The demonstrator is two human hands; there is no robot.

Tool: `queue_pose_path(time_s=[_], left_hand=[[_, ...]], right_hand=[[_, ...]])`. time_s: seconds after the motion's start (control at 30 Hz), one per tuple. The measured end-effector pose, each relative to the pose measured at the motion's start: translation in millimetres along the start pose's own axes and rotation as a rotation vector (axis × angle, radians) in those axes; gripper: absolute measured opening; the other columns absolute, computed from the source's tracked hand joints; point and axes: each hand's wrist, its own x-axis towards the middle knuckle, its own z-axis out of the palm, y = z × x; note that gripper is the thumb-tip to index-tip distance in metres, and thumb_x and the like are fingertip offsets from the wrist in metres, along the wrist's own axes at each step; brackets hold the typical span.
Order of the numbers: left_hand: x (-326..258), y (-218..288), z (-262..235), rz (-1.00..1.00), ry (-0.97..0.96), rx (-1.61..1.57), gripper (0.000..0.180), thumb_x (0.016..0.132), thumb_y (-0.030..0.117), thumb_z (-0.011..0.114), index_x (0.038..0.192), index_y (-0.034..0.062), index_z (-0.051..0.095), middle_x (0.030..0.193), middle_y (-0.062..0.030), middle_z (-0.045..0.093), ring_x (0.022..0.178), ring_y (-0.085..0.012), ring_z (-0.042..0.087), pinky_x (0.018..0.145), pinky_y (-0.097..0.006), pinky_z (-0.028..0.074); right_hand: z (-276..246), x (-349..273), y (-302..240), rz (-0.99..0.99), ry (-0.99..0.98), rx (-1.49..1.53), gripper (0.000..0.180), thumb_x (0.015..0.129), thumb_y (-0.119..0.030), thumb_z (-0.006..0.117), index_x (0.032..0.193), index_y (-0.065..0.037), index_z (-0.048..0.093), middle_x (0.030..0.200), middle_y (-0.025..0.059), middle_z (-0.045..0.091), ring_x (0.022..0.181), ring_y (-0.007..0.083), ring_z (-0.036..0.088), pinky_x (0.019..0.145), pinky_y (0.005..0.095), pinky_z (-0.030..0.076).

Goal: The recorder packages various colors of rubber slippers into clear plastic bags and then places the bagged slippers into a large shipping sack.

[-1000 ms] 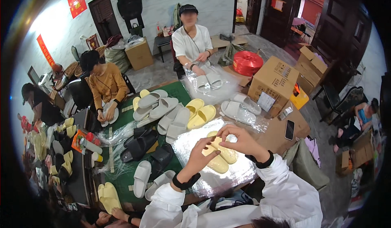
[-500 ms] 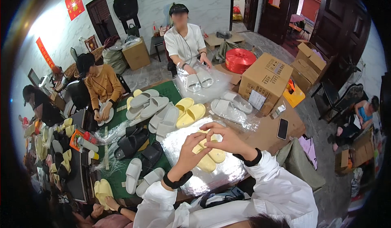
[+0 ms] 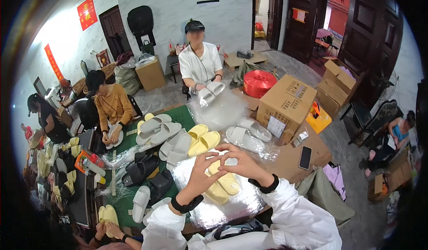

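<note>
My left hand [image 3: 201, 177] and my right hand [image 3: 243, 163] are raised side by side above a pair of yellow slide slippers [image 3: 228, 184]. On both hands the thumb and fingers curl into a pinch, and the fingertips nearly meet. Anything held between them is too small or too clear to make out. Below, the slippers lie on shiny clear plastic bags [image 3: 245, 205], their far ends partly hidden by my hands. Another yellow pair [image 3: 206, 143] and grey slippers [image 3: 177, 149] lie just beyond my left hand. Both wrists wear black bands.
Black slippers [image 3: 140, 169] lie on the green mat at left. Wrapped grey slippers [image 3: 245, 138], a cardboard box [image 3: 285, 107] and a phone [image 3: 305, 157] are to the right. Opposite, a person [image 3: 199, 65] holds light slippers; others work at left.
The view has shifted slightly. My fingers stay pinched close together above the yellow slippers. The person opposite has lifted the light slippers up from the plastic and tilted them.
</note>
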Motion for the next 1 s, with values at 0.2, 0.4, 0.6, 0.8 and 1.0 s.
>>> queue_pose_path(time_s=[0.2, 0.4, 0.6, 0.8, 1.0], left_hand=[[-5, -9, 5, 0.003, -0.055, 0.043, 0.045, 0.067, 0.013, 0.074, 0.109, 0.0089, 0.058, 0.113, -0.0092, 0.050, 0.108, -0.0254, 0.045, 0.089, -0.035, 0.037], [-10, 18, 5, 0.113, -0.023, 0.152, 0.062, 0.060, 0.020, 0.077, 0.116, 0.0090, 0.053, 0.116, -0.0137, 0.046, 0.108, -0.0322, 0.044, 0.089, -0.039, 0.037], [-11, 27, 5, 0.284, -0.081, 0.199, 0.058, 0.057, 0.018, 0.075, 0.112, 0.0134, 0.057, 0.120, -0.0132, 0.045, 0.109, -0.0324, 0.042, 0.091, -0.041, 0.034], [-12, -5, 13, 0.217, -0.149, 0.195, 0.050, 0.063, 0.018, 0.075, 0.109, 0.0094, 0.057, 0.119, -0.0144, 0.046, 0.106, -0.0327, 0.043, 0.089, -0.043, 0.034], [-23, -24, 26, 0.095, -0.108, 0.154, 0.054, 0.066, 0.016, 0.073, 0.116, 0.0086, 0.053, 0.120, -0.0180, 0.043, 0.109, -0.0338, 0.041, 0.089, -0.042, 0.035]], right_hand=[[-2, -6, 11, 0.036, -0.054, -0.061, 0.010, 0.070, -0.014, 0.069, 0.075, -0.008, 0.063, 0.119, 0.0089, 0.049, 0.113, 0.0231, 0.045, 0.095, 0.0340, 0.033], [-7, -18, -22, -0.065, -0.090, -0.234, 0.020, 0.070, -0.020, 0.069, 0.086, -0.008, 0.063, 0.126, 0.0121, 0.042, 0.116, 0.0289, 0.039, 0.097, 0.0380, 0.031], [5, -33, -33, -0.200, -0.070, -0.005, 0.026, 0.068, -0.018, 0.073, 0.088, -0.008, 0.061, 0.126, 0.0152, 0.040, 0.117, 0.0328, 0.037, 0.098, 0.0403, 0.030], [22, -36, 11, -0.106, -0.135, -0.056, 0.024, 0.070, -0.021, 0.071, 0.088, -0.009, 0.061, 0.122, 0.0201, 0.040, 0.115, 0.0359, 0.038, 0.096, 0.0395, 0.033], [16, -37, 23, 0.019, -0.184, -0.131, 0.028, 0.070, -0.020, 0.070, 0.094, -0.011, 0.062, 0.127, 0.0206, 0.038, 0.117, 0.0351, 0.038, 0.097, 0.0393, 0.032]])
